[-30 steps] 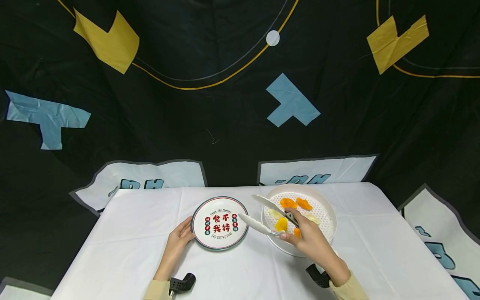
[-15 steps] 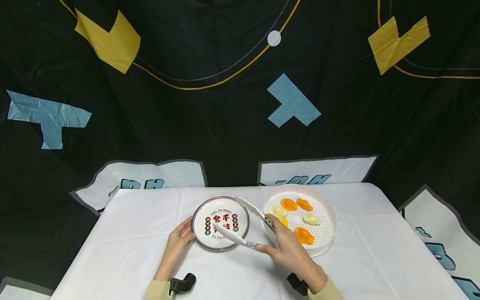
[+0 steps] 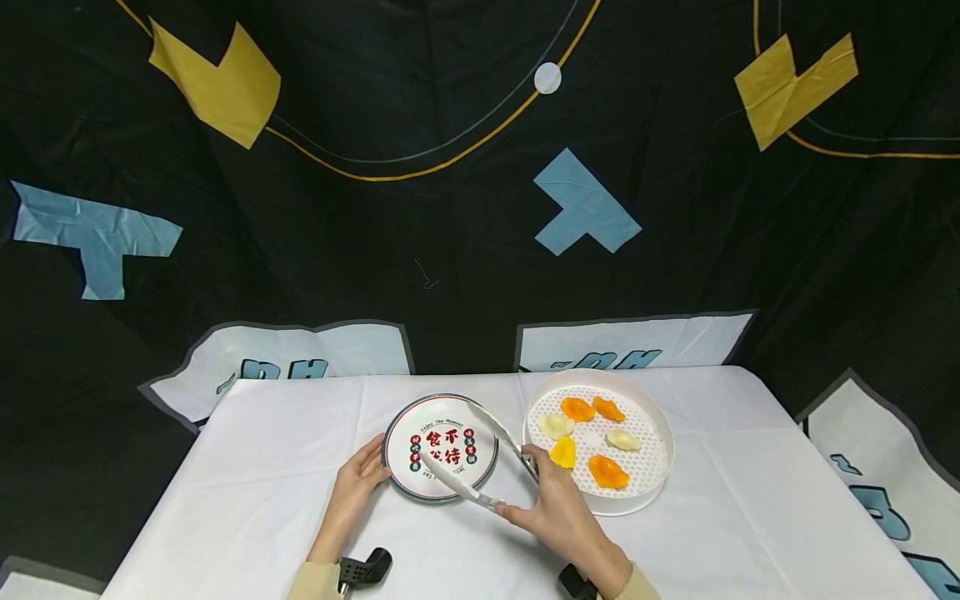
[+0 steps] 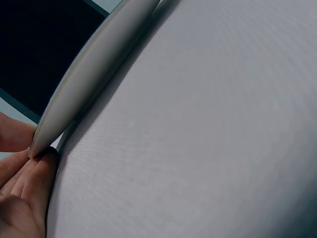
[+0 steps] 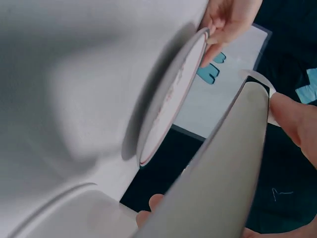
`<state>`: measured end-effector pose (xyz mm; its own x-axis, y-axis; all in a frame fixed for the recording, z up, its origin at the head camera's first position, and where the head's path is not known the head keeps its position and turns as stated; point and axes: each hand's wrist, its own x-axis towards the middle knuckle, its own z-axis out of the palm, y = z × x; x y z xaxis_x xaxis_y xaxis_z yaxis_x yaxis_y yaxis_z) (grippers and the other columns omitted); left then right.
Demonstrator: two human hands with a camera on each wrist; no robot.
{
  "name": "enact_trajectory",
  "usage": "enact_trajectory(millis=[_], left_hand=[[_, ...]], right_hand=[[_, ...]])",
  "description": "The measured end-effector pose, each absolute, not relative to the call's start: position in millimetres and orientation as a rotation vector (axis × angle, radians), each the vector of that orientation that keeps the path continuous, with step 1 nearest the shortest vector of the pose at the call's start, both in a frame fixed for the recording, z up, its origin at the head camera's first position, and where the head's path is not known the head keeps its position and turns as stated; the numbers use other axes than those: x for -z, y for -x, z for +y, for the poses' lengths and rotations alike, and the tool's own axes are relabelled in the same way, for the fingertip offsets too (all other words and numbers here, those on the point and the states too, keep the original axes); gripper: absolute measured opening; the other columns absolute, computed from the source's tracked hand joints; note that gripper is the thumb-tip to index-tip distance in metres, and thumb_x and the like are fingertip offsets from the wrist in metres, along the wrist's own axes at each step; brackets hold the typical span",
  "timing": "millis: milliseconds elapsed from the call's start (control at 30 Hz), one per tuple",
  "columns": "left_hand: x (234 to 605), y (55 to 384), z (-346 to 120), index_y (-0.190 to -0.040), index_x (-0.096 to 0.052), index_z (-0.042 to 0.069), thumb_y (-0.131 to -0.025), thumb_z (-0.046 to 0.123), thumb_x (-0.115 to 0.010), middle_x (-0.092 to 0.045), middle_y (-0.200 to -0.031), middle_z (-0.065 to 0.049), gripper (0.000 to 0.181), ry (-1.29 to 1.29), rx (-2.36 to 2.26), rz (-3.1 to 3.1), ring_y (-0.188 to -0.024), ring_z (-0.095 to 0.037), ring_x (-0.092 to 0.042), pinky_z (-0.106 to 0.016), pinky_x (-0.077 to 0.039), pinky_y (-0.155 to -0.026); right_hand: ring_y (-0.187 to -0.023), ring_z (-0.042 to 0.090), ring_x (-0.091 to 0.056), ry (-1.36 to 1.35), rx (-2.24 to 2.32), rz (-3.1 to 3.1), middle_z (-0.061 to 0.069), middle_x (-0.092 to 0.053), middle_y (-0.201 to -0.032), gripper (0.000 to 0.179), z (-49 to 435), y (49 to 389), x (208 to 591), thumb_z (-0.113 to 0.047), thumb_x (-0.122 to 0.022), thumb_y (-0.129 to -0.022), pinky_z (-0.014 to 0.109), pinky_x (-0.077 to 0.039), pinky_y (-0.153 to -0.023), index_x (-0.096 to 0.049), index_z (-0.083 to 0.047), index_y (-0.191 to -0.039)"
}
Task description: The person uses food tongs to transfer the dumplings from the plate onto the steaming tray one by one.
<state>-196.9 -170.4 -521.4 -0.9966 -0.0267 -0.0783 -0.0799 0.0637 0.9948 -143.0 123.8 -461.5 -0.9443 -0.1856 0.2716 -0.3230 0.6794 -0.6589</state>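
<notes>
My left hand (image 3: 358, 479) pinches the left rim of a round white plate (image 3: 431, 417) with red lettering. In the left wrist view, the thumb lies on the plate's rim (image 4: 84, 79) with the fingers beneath, and that edge tilts up off the cloth. My right hand (image 3: 558, 517) grips a pair of tongs (image 3: 450, 477) with pale tips and metal arms. The tongs are spread wide, nothing between their tips, and overlap the plate's right half in the head view. One broad tong arm (image 5: 218, 163) fills much of the right wrist view, hiding part of the hand.
A round, cream tray (image 3: 592, 377) with a dimpled base stands right of the plate. Several soft-looking food pieces lie in it: orange (image 3: 608, 472), yellow (image 3: 562, 452) and pale (image 3: 623, 439). White cloth (image 3: 247, 483) covers the table; a black curtain (image 3: 337, 250) hangs behind.
My right hand has carried the tongs left, from over the tray to over the plate, uncovering the food pieces. In the last half second it moved slightly left and nearer me. The left hand stayed put.
</notes>
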Motion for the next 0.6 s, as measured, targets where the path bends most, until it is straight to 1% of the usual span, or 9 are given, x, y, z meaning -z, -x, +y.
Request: enact_trajectory(millis=[133, 267, 367, 533, 600], left_hand=[[521, 197, -171, -0.144, -0.031, -0.008, -0.089, -0.004, -0.052, -0.035, -0.145, -0.028, 0.059, 0.114, -2.123, 2.259, -0.134, -0.033, -0.036, -0.012, -0.037, -0.096], [522, 197, -171, -0.145, -0.031, -0.007, -0.089, -0.004, -0.052, -0.035, -0.145, -0.028, 0.059, 0.122, -2.113, 2.267, -0.134, -0.033, -0.036, -0.019, -0.037, -0.101], [522, 197, -171, -0.144, -0.032, -0.007, -0.089, -0.004, -0.052, -0.035, -0.145, -0.027, 0.059, 0.131, -2.105, 2.278, -0.134, -0.033, -0.036, -0.023, -0.036, -0.102], [522, 197, -170, -0.144, -0.033, -0.007, -0.088, -0.004, -0.053, -0.036, -0.145, -0.027, 0.06, 0.138, -2.104, 2.281, -0.134, -0.033, -0.037, -0.016, -0.039, -0.098], [521, 197, -170, -0.144, -0.033, -0.008, -0.088, -0.004, -0.053, -0.035, -0.145, -0.028, 0.06, 0.135, -2.103, 2.284, -0.134, -0.033, -0.036, -0.016, -0.039, -0.099]], right_hand=[[-0.1, 0.032, -0.06, -0.386, -1.12, -2.728, 0.024, -0.06, -0.115, 0.081, 122, 142, 466, -0.033, -0.087, -0.064, 0.048, -0.052, -0.085, -0.05, 0.005, -0.125], [-0.101, 0.035, -0.061, -0.375, -1.108, -2.736, 0.026, -0.06, -0.115, 0.081, 118, 142, 471, -0.031, -0.088, -0.063, 0.048, -0.052, -0.086, -0.05, 0.006, -0.124], [-0.099, 0.033, -0.061, -0.374, -1.093, -2.745, 0.025, -0.06, -0.114, 0.081, 117, 142, 474, -0.03, -0.089, -0.061, 0.047, -0.053, -0.085, -0.051, 0.007, -0.123], [-0.098, 0.031, -0.06, -0.379, -1.058, -2.743, 0.023, -0.06, -0.112, 0.08, 115, 143, 478, -0.029, -0.09, -0.06, 0.046, -0.053, -0.083, -0.052, 0.008, -0.121], [-0.099, 0.032, -0.06, -0.385, -1.051, -2.736, 0.024, -0.059, -0.112, 0.08, 114, 143, 480, -0.028, -0.09, -0.06, 0.046, -0.053, -0.084, -0.052, 0.009, -0.12]])
